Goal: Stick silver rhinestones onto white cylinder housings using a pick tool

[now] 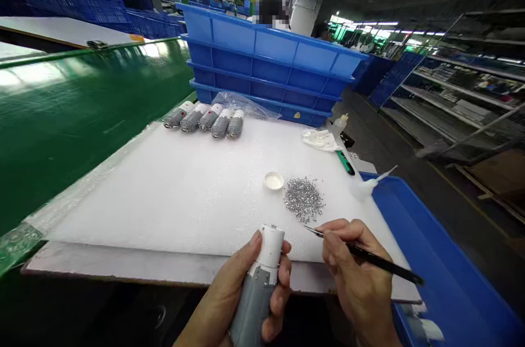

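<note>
A grey motor (256, 298) with a white cap sits upright, gripped in the left hand (233, 287), over the near edge of a white foam sheet (164, 194). The right hand (353, 265) pinches black tweezers (369, 255), their tips near the cap and just below a pile of silver granules (304, 200).

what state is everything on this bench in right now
motor: held nearly upright, white end up
left hand: closed around motor
right hand: pinching tweezers
tweezers: tips near motor, not touching
five motors: lying side by side in a row
silver bits: loose heap
small cup: upright
blue crates: stacked
plastic bag: crumpled
</note>
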A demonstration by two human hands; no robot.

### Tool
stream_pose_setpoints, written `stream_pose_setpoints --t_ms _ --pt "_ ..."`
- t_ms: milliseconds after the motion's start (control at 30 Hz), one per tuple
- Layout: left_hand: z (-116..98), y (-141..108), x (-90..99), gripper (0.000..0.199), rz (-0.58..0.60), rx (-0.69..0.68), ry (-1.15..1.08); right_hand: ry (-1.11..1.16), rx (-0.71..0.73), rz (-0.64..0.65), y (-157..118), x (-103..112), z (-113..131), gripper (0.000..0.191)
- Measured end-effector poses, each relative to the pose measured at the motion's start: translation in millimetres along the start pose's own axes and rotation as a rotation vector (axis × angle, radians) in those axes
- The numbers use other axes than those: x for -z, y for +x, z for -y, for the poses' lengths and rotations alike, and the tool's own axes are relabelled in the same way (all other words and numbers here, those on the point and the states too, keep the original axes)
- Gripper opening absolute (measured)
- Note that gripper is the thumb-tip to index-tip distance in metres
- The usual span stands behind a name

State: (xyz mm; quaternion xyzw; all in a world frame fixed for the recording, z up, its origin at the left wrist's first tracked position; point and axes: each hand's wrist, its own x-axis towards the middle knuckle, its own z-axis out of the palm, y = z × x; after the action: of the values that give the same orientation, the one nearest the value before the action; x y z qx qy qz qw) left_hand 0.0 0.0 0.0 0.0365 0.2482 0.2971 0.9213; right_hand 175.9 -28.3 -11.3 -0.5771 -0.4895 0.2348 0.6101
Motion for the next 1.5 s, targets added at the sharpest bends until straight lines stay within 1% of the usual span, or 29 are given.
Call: stream_pose_setpoints --t_ms 67,133,267,333,400,600,800,900,1000,1067,1167,1233,1300,1400,1500 --pt "-0.9 -3.2 -1.3 0.043 0.004 -0.012 0.0 -0.038 -0.008 -0.001 8.8 4.3 -3.0 0.022" --pt "-1.5 -5.9 -2.7 0.041 -0.009 -0.05 0.036 -0.08 -0.004 0.01 16.5 7.8 -6.5 0.02" --pt "-1.6 -8.9 -6.5 0.036 -0.07 -0.196 0.22 -0.174 0.041 0.063 25.4 9.9 -14.4 0.017" --pt "-1.6 -8.8 -8.2 0.035 -0.078 -0.229 0.315 -0.224 0.078 0.083 26.1 8.4 -17.4 0.015" --pt "-1.7 -8.0 -9.1 0.034 -0.088 -0.246 0.357 -0.272 0.119 0.101 25.3 6.2 -19.1 0.013" --pt "-3.3 -6.8 -8.8 0.032 -0.114 -0.247 0.387 -0.352 0.273 0.158 22.4 1.6 -21.6 0.011" --pt "-4.0 -4.4 -7.1 0.038 -0.139 -0.259 0.417 -0.363 0.354 0.15 20.8 0.5 -23.5 0.014" --pt "-3.2 -1.0 -7.5 0.039 -0.167 -0.271 0.462 -0.339 0.363 0.125 15.5 2.4 -15.7 0.014" --pt "-2.7 1.6 -12.3 0.033 -0.216 -0.3 0.511 -0.297 0.371 0.125 7.7 5.0 -0.6 0.015" --pt "-2.7 2.3 -17.1 0.031 -0.233 -0.329 0.539 -0.261 0.415 0.166 3.6 6.0 11.1 0.017" --pt "-2.9 2.0 -22.7 0.03 -0.224 -0.346 0.564 -0.23 0.529 0.272 1.5 5.2 26.4 0.02" --pt "-2.9 1.7 -23.4 0.031 -0.218 -0.323 0.545 -0.227 0.587 0.323 2.4 3.2 34.1 0.02" --pt "-2.6 1.6 -21.8 0.033 -0.217 -0.307 0.506 -0.232 0.618 0.347 3.9 0.6 39.7 0.02" --pt "-2.0 1.1 -18.8 0.036 -0.217 -0.297 0.442 -0.25 0.632 0.338 5.2 -2.4 45.1 0.021" --pt "-1.4 -0.9 -18.5 0.037 -0.206 -0.27 0.346 -0.216 0.606 0.325 3.4 -3.1 46.1 0.023"
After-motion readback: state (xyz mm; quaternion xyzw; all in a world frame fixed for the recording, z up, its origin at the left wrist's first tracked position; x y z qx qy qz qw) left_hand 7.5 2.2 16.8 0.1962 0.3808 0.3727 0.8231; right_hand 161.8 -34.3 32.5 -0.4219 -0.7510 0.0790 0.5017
